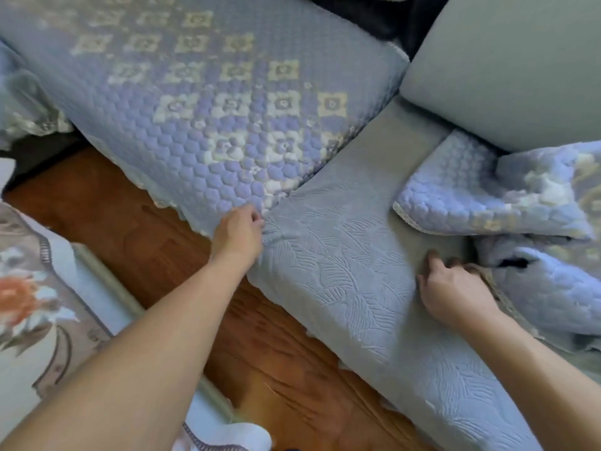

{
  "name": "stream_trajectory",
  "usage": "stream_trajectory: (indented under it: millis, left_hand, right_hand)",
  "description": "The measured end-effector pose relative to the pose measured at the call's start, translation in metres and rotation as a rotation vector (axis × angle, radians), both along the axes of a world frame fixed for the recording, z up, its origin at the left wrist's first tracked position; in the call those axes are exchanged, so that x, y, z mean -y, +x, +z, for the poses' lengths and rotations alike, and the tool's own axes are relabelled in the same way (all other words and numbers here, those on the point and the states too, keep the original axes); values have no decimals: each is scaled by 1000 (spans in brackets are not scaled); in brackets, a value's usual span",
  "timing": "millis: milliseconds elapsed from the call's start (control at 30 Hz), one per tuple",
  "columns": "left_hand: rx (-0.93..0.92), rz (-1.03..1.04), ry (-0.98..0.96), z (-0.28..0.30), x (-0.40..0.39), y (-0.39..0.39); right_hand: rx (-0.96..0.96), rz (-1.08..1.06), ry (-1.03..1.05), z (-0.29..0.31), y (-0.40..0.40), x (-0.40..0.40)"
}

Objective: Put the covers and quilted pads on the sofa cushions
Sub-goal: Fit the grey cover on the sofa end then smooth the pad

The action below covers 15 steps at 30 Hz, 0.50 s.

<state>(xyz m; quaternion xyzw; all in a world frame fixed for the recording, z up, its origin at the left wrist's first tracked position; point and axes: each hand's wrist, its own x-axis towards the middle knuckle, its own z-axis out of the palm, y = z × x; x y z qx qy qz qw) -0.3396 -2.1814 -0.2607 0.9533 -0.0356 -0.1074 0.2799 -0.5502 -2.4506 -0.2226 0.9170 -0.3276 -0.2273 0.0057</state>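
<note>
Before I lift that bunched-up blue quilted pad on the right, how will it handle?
The crumpled blue quilted pad is probably floppy: it lies in soft folds. It looks padded, so likely bulky yet fairly light. Its loose layers may sag and trail off the leaf-embossed grey-blue cushion cover.

Wooden floor (136, 229), floral-patterned cloth (29, 307) at the left edge of the view
</note>
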Motion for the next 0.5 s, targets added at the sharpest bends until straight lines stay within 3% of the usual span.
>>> stream_trajectory:
  millis: [67, 133, 200, 233, 333, 400, 433, 500]
  left_hand:
    - [-129, 171, -143, -7, 2, -47]
    - [-364, 530, -309, -17, -3, -79]
    - [-623, 809, -555, -25, -9, -81]
    - [-696, 825, -623, -31, -11, -76]
    - [-613, 649, -420, -39, -11, -65]
    - [-514, 662, -298, -46, -12, -57]
    - [-427, 756, -275, -50, -17, -48]
    - [-346, 1111, -432, -60, -30, -20]
  right_hand:
    - [-121, -39, 70, 18, 16, -4]
    - [-244, -37, 117, 40, 41, -8]
    - [-184, 82, 116, 53, 72, -14]
    - [-80, 163, 130, 55, 90, -16]
    - [196, 313, 270, 49, 150, -32]
    - [251, 403, 353, 37, 191, -42]
    - [254, 454, 375, 29, 210, -46]
    - [226, 543, 395, 11, 239, -49]
